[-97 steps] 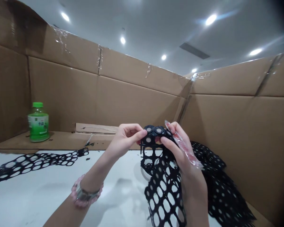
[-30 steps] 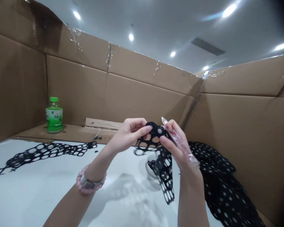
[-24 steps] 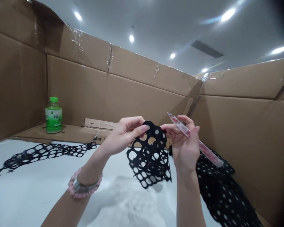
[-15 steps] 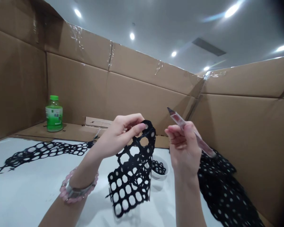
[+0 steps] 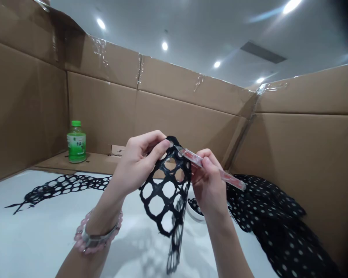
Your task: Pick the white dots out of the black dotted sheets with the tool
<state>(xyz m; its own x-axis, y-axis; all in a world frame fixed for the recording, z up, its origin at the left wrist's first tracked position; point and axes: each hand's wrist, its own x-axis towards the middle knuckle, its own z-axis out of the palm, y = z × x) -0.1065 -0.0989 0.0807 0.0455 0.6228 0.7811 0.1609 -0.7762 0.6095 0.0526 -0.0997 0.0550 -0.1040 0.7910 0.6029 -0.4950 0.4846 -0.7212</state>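
My left hand [image 5: 142,158] pinches the top edge of a piece of black fabric [image 5: 164,189] between thumb and fingers. The fabric hangs down, full of round holes, and a few pale dots remain near its top. In my right hand [image 5: 210,181] is a slim craft knife [image 5: 211,166] with a clear, pinkish handle. Its pointed tip touches the fabric, or is very close to it, beside my left thumb. Behind the right wrist, partly hidden, a white bowl [image 5: 195,215] holds black bits with light dots.
A heap of black white-dotted fabric [image 5: 278,216] lies at the right. On the left of the white table [image 5: 46,239] is a strip of holed black fabric [image 5: 66,183]. A green-capped bottle [image 5: 77,143] stands at back left. Cardboard walls [image 5: 179,116] surround the table.
My right hand has moved left, bringing the knife from apart to the fabric's top edge. The held fabric has turned, its lower part now seen nearly edge-on. The view has shifted slightly.
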